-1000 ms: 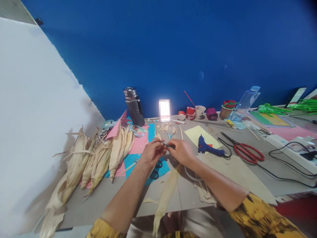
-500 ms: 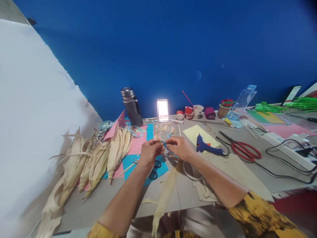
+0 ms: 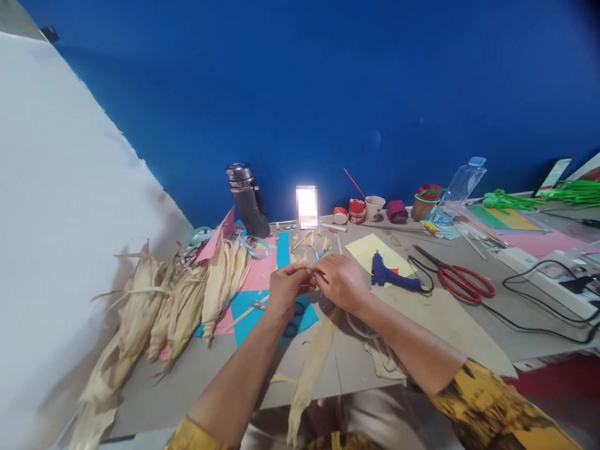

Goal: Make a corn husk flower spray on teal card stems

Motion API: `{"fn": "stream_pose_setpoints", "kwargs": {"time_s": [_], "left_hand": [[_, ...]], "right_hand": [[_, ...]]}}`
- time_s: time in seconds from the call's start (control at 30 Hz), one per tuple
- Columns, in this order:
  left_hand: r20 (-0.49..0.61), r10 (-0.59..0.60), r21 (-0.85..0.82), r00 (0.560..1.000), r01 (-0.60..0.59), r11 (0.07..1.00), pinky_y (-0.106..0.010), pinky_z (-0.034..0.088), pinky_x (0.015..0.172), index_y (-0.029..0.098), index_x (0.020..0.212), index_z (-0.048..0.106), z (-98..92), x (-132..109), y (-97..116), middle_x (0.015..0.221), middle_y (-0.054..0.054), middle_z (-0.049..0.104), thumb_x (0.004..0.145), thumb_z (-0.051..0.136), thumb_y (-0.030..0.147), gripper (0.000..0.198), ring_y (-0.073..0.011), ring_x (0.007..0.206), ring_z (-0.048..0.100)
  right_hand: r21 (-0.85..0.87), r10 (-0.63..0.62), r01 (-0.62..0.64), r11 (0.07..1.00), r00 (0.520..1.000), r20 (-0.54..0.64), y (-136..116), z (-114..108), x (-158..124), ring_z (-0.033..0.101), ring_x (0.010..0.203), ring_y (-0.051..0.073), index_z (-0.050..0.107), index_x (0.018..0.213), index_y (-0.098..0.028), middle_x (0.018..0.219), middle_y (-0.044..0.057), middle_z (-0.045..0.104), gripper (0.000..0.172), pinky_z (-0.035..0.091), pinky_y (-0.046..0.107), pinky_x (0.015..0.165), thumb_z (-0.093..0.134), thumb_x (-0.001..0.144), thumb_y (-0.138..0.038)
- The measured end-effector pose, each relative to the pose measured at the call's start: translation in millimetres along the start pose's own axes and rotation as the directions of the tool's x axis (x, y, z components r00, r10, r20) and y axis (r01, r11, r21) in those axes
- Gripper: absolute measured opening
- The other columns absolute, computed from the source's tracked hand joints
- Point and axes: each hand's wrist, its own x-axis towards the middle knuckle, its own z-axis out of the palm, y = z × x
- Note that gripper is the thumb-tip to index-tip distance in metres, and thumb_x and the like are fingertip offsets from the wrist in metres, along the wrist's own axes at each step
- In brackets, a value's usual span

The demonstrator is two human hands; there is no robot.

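My left hand [image 3: 288,287] and my right hand [image 3: 342,280] meet over the middle of the table, fingertips pinched together. Between them is a thin blue strip, mostly covered by the fingers now. Below my wrists a long pale corn husk [image 3: 312,369] hangs over the front table edge. Dark-handled scissors [image 3: 291,322] lie on a blue paper sheet [image 3: 248,315], partly behind my left forearm. Just beyond the fingers are small husk pieces [image 3: 319,240]. Under my right forearm sits a roll of clear tape [image 3: 359,325], partly hidden.
Bundles of dried corn husks [image 3: 140,325] lie left, near a dark thermos [image 3: 248,203]. To the right are a blue glue gun [image 3: 394,278], red-handled scissors [image 3: 464,282], a power strip [image 3: 548,281] with cables, and a plastic bottle [image 3: 462,187]. Paint jars [image 3: 356,211] and a paper cup [image 3: 375,208] stand behind.
My right hand has turned further over and its fingers have curled in closer to my left fingertips. Less of the blue strip shows than before.
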Motion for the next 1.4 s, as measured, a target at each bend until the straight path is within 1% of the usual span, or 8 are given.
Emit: {"fn": "stream_pose_setpoints", "kwargs": {"time_s": [0.17, 0.47, 0.63, 0.7, 0.83, 1.0, 1.23, 1.4], "left_hand": [[-0.08, 0.05, -0.029, 0.996, -0.052, 0.998, -0.029, 0.05, 0.063, 0.012, 0.066, 0.07, 0.5, 3, -7, 0.064, -0.005, 0.067, 0.054, 0.075, 0.024, 0.017, -0.0145, 0.059, 0.061], [-0.008, -0.039, -0.073, 0.999, 0.038, 0.997, -0.031, 0.047, 0.067, 0.014, 0.068, 0.072, -8.1, 6, -4, 0.072, -0.007, 0.071, 0.053, 0.078, 0.025, 0.02, -0.018, 0.067, 0.064], [0.01, -0.032, 0.011, 0.999, 0.032, 0.999, -0.03, 0.043, 0.068, 0.016, 0.073, 0.072, -6.6, 2, 0, 0.079, -0.007, 0.071, 0.056, 0.08, 0.031, 0.024, -0.0197, 0.078, 0.065], [0.011, -0.027, 0.027, 1.0, 0.026, 0.999, -0.029, 0.042, 0.067, 0.016, 0.075, 0.072, -5.7, 1, 1, 0.079, -0.005, 0.07, 0.057, 0.079, 0.032, 0.025, -0.0185, 0.078, 0.064], [-0.017, 0.024, 0.048, 1.0, -0.023, 0.999, -0.029, 0.043, 0.067, 0.016, 0.066, 0.066, -5.1, 3, 0, 0.071, -0.003, 0.065, 0.058, 0.078, 0.035, 0.023, -0.0161, 0.072, 0.06], [-0.027, 0.042, 0.045, 0.999, -0.041, 0.998, -0.029, 0.045, 0.068, 0.015, 0.068, 0.064, -5.7, 5, 0, 0.067, -0.003, 0.065, 0.061, 0.077, 0.043, 0.031, -0.016, 0.069, 0.061], [-0.059, 0.083, 0.087, 0.995, -0.078, 0.993, -0.028, 0.048, 0.065, 0.015, 0.069, 0.061, -3.1, 4, 1, 0.063, -0.002, 0.063, 0.063, 0.075, 0.037, 0.027, -0.0155, 0.064, 0.062], [-0.116, 0.143, 0.136, 0.983, -0.126, 0.983, -0.026, 0.048, 0.059, 0.016, 0.069, 0.06, -4.4, 6, -2, 0.062, 0.0, 0.062, 0.066, 0.07, 0.032, 0.019, -0.0144, 0.063, 0.06]], "right_hand": [[-0.002, -0.019, 0.019, 1.0, 1.0, 0.024, -5, -1, -1, 0.056, 0.084, 0.021, 0.068, 0.085, -0.018, 0.082, 0.008, 0.068, 0.014, 0.031, 0.032, 0.075, 0.054, 0.087, -0.022], [-0.031, 0.016, -0.015, 0.999, 0.999, 0.05, -8, 0, -4, 0.058, 0.088, 0.022, 0.067, 0.087, -0.018, 0.088, 0.009, 0.069, 0.016, 0.033, 0.032, 0.077, 0.058, 0.089, -0.031], [0.163, 0.118, -0.121, 0.979, 0.993, 0.032, -3, 2, -2, 0.061, 0.085, 0.02, 0.07, 0.085, -0.02, 0.086, 0.006, 0.071, 0.012, 0.037, 0.029, 0.072, 0.059, 0.087, -0.022], [0.348, 0.203, -0.212, 0.913, 0.977, 0.06, -1, 3, -1, 0.062, 0.08, 0.018, 0.072, 0.087, -0.02, 0.086, 0.004, 0.072, 0.014, 0.04, 0.027, 0.07, 0.058, 0.084, -0.019], [0.659, 0.296, -0.395, 0.64, 0.918, 0.262, 8, 2, 2, 0.062, 0.07, 0.016, 0.075, 0.088, -0.016, 0.079, 0.003, 0.072, 0.022, 0.043, 0.025, 0.063, 0.056, 0.083, -0.026], [0.767, 0.289, -0.469, 0.439, 0.881, 0.374, 16, -8, 4, 0.059, 0.067, 0.015, 0.074, 0.081, -0.015, 0.074, 0.003, 0.069, 0.031, 0.043, 0.024, 0.061, 0.053, 0.085, -0.038], [0.657, 0.164, -0.314, 0.685, 0.946, 0.281, 12, -12, 2, 0.051, 0.06, 0.012, 0.068, 0.071, -0.013, 0.062, 0.0, 0.059, 0.046, 0.035, 0.021, 0.054, 0.045, 0.092, -0.047], [0.477, 0.151, -0.218, 0.851, 0.973, 0.176, 0, -9, -1, 0.057, 0.068, 0.013, 0.071, 0.084, -0.018, 0.076, 0.001, 0.068, 0.026, 0.035, 0.022, 0.06, 0.053, 0.089, -0.035]]}}
